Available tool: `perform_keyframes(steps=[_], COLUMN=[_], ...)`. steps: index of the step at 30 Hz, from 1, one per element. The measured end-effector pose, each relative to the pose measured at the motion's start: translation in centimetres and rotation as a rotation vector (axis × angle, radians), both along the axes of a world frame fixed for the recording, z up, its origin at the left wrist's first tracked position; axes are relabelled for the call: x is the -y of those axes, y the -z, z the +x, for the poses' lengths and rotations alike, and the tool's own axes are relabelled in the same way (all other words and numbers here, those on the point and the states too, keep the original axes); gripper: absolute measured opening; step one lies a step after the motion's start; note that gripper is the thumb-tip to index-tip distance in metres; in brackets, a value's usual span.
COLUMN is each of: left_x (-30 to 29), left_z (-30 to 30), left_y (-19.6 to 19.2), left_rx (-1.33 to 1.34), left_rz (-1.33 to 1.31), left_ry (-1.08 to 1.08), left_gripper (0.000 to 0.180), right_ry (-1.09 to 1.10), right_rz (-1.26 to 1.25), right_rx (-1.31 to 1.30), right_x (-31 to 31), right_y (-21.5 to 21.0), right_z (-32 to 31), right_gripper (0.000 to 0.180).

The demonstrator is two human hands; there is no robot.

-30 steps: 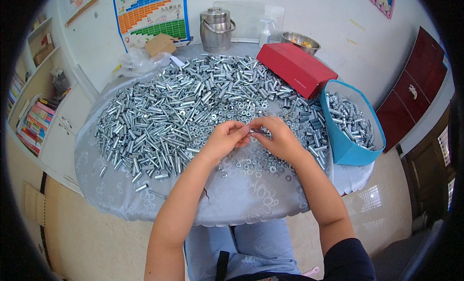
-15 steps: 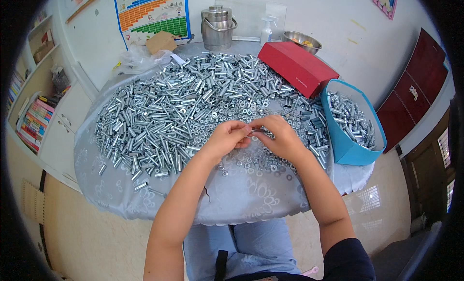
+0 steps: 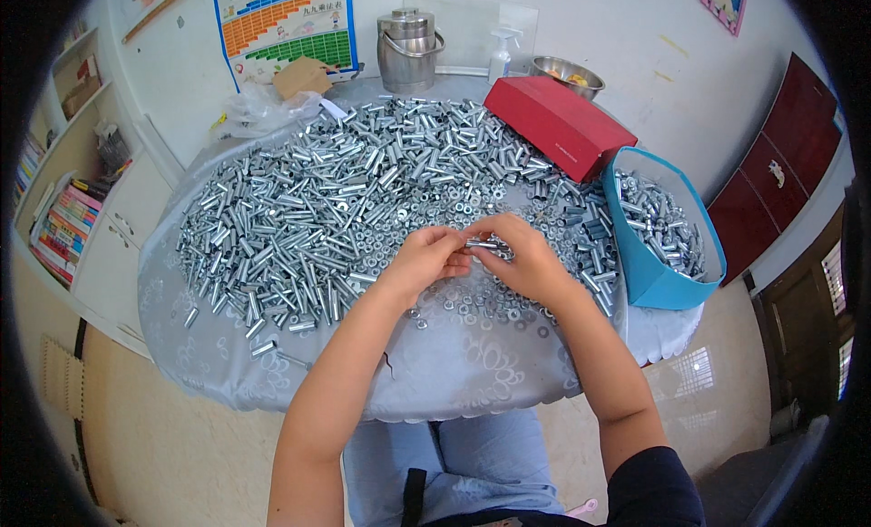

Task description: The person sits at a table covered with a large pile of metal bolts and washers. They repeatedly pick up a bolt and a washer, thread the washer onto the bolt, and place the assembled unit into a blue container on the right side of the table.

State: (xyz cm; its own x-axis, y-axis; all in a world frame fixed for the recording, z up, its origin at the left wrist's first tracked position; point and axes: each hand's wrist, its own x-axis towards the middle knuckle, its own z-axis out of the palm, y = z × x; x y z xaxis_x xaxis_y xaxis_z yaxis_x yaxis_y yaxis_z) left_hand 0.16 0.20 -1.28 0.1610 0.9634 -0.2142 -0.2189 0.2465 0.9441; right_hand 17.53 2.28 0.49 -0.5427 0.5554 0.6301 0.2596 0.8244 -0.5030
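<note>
My left hand [image 3: 428,259] and my right hand [image 3: 519,257] meet fingertip to fingertip over the front part of the table. Between them is a short, shiny expansion bolt [image 3: 488,245], lying roughly level. The thumb and fingers of my right hand pinch it along its length, while my left fingertips close on its left end, which they partly hide. Loose washers and nuts [image 3: 467,200] lie spread under and around both hands. To the left and behind, metal sleeves and bolts [image 3: 299,200] form a wide pile.
At the right edge stands a blue fabric bin [image 3: 667,291] filled with metal pieces. A red box [image 3: 560,128] lies behind it. Along the back are a steel pot [image 3: 407,60], a spray bottle [image 3: 500,57], a metal bowl [image 3: 581,73] and a plastic bag [image 3: 263,110].
My right fingers have lifted and opened slightly, so the expansion bolt between the hands now shows more. My left hand has barely moved.
</note>
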Motion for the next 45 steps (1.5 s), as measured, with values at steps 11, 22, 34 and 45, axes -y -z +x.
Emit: perform_keyframes(steps=[11,22,34,45], left_x=[-0.4,-0.1,0.5,0.1], left_z=[0.0,0.1,1.1,0.0], left_y=[0.6,0.3,-0.6,-0.7], left_rx=[0.053,0.098,-0.015,0.095], left_rz=[0.031,-0.072,-0.010,0.007], left_ry=[-0.121,0.050,0.166,-0.264], left_gripper=[0.024,0.036,0.047,0.051], right_ry=[0.169,0.134,0.113,0.090], right_rz=[-0.336,-0.229,-0.268,-0.193], right_rx=[-0.063,-0.102,-0.176,0.037], right_x=[-0.9,0.3,0.7,-0.3], right_y=[0.8,-0.5,-0.6,0.4], right_z=[0.7,0.2,0.1,0.2], right_gripper=[0.017,0.016,0.026,0.015])
